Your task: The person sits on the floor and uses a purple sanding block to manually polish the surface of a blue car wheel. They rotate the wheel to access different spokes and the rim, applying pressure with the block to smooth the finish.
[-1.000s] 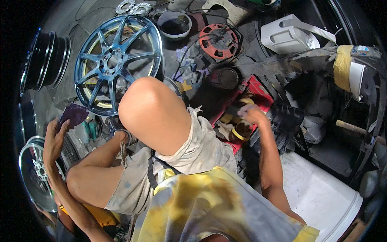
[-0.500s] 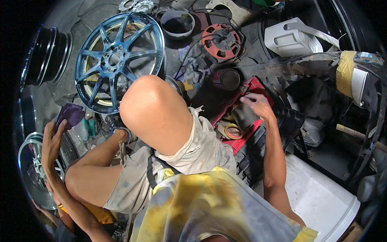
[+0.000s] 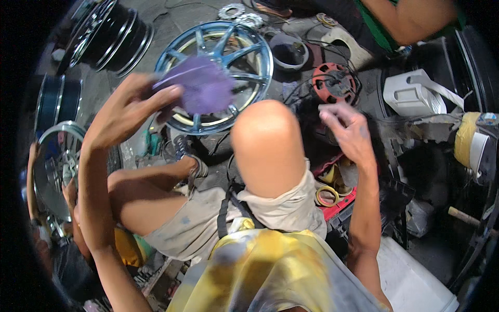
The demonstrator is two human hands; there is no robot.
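My left hand (image 3: pixel 132 112) is raised near the blue wheel rim (image 3: pixel 248 39) and grips a thin purple sheet, seemingly sandpaper (image 3: pixel 208 88), between thumb and fingers. The sheet covers part of the rim's spokes; motion blurs it. On the other side of my knee, my right hand (image 3: pixel 349 130) hovers above a red toolbox (image 3: pixel 340 208). Its fingers are loosely bent and apart, and nothing shows between them. Inside the toolbox lie rolls of yellow tape (image 3: pixel 326 196).
A red cable reel (image 3: pixel 332 83) and a grey bowl (image 3: pixel 288 52) stand beyond my knee. At right is a white container with a handle (image 3: pixel 413 93). More rims (image 3: pixel 112 39) stand at left, where another person's hand (image 3: pixel 34 152) touches a silver wheel (image 3: pixel 57 171). Another arm (image 3: pixel 416 18) enters at top right.
My left hand has come up and to the right with the purple sheet, now over the blue rim. My right hand has lifted away from the toolbox. The view has shifted left.
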